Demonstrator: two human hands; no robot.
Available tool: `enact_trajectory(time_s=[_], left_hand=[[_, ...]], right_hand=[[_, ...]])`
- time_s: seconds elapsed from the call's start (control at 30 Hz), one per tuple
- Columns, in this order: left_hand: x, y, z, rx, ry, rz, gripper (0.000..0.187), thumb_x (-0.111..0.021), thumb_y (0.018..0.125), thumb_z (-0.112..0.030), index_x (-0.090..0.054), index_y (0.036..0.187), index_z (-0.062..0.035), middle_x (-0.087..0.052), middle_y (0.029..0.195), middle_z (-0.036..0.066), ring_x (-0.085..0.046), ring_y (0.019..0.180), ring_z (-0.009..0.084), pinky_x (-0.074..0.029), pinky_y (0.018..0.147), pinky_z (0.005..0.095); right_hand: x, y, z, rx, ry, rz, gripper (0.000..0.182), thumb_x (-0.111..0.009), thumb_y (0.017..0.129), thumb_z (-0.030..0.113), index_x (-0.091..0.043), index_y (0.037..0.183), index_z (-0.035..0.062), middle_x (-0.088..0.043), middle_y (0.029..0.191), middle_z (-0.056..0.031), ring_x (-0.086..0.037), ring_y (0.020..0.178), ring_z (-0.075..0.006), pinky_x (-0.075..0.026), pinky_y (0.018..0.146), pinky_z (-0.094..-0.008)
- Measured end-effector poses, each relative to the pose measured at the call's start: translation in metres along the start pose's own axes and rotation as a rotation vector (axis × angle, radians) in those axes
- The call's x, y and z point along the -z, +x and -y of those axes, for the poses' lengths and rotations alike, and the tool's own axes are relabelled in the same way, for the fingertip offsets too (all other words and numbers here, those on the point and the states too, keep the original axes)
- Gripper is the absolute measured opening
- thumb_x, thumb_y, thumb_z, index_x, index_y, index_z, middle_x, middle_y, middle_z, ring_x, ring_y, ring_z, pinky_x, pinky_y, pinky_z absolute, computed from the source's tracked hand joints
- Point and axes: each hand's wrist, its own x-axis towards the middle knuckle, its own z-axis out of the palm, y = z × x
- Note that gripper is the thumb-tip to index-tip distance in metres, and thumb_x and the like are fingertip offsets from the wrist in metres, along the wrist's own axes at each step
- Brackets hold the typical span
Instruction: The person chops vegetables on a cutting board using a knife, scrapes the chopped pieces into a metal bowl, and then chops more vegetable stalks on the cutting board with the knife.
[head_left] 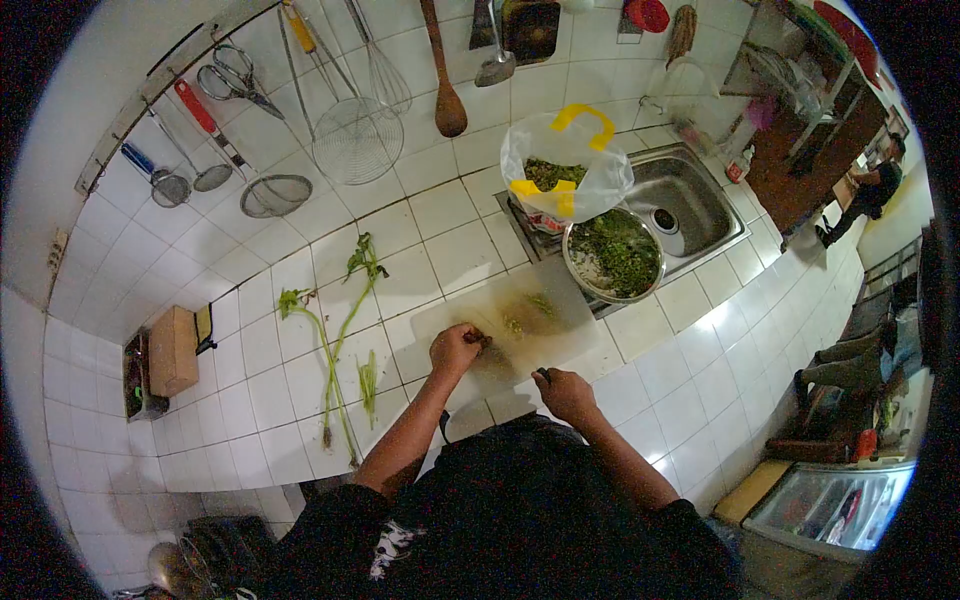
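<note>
My left hand [457, 350] is closed at the left part of a pale cutting board [575, 310], its fingers pinched over something small and dark that I cannot make out. My right hand [568, 394] is wrapped round a dark handle [541, 376] at the board's near edge; no blade can be made out. Chopped green bits [541, 305] lie on the board. Beyond it, a metal bowl [661, 262] holds chopped greens, beside a plastic bag [530, 143] with more greenery. Long leafy stalks [335, 355] and a small bunch of thin stems [368, 388] lie on the tiles to the left.
A steel sink [690, 200] is behind the bowl. Strainers, a whisk [380, 60] and a wooden spoon [450, 110] hang on the wall. A cardboard box [174, 350] stands far left. At the far right, a person [876, 190] is in the background.
</note>
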Motion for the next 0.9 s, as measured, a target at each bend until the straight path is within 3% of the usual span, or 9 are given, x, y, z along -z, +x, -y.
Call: enact_trajectory(time_s=[0.17, 0.37, 0.67, 0.73, 0.9], left_hand=[[-0.002, -0.001, -0.001, -0.042, -0.008, -0.012, 0.019, -0.077, 0.069, -0.022, -0.071, 0.085, -0.0137, -0.069, 0.074, 0.005, -0.068, 0.071, 0.0212, -0.053, 0.064, 0.0351], [0.0, -0.004, -0.003, -0.015, -0.055, 0.023, 0.019, -0.077, 0.069, -0.021, -0.071, 0.085, -0.0143, -0.069, 0.076, 0.005, -0.068, 0.072, 0.0201, -0.052, 0.065, 0.0345], [-0.008, -0.003, 0.006, -0.092, 0.013, -0.08, 0.021, -0.074, 0.07, -0.024, -0.071, 0.087, -0.0137, -0.07, 0.079, 0.005, -0.068, 0.073, 0.0237, -0.053, 0.066, 0.0368], [-0.002, -0.004, 0.001, -0.005, 0.004, 0.017, 0.021, -0.074, 0.071, -0.024, -0.071, 0.089, -0.0133, -0.07, 0.079, 0.005, -0.068, 0.073, 0.0235, -0.052, 0.067, 0.0359], [-0.004, -0.004, 0.002, -0.01, -0.051, 0.015, 0.021, -0.073, 0.072, -0.025, -0.072, 0.09, -0.0132, -0.07, 0.081, 0.006, -0.068, 0.075, 0.0239, -0.052, 0.069, 0.036]], right_hand=[[-0.009, -0.005, -0.004, 0.015, -0.019, 0.038, 0.051, -0.042, 0.098, 0.045, -0.064, 0.09, -0.0006, -0.067, 0.084, -0.0261, -0.064, 0.082, -0.0451, -0.051, 0.074, -0.0531], [-0.009, 0.007, 0.0, -0.031, 0.019, -0.076, 0.054, -0.04, 0.098, 0.046, -0.064, 0.094, -0.0021, -0.066, 0.087, -0.0267, -0.065, 0.083, -0.0443, -0.051, 0.074, -0.0531], [-0.011, -0.007, 0.001, 0.027, 0.071, 0.049, 0.053, -0.04, 0.098, 0.046, -0.064, 0.095, -0.0017, -0.066, 0.085, -0.0275, -0.064, 0.083, -0.0451, -0.051, 0.076, -0.0533], [-0.014, -0.001, 0.001, 0.009, 0.052, -0.017, 0.053, -0.04, 0.098, 0.046, -0.064, 0.095, -0.0017, -0.066, 0.085, -0.0274, -0.064, 0.084, -0.0448, -0.051, 0.077, -0.053], [-0.006, 0.014, -0.003, -0.012, 0.024, -0.022, 0.052, -0.04, 0.098, 0.045, -0.064, 0.097, -0.0012, -0.066, 0.087, -0.0266, -0.064, 0.086, -0.044, -0.051, 0.077, -0.0526]])
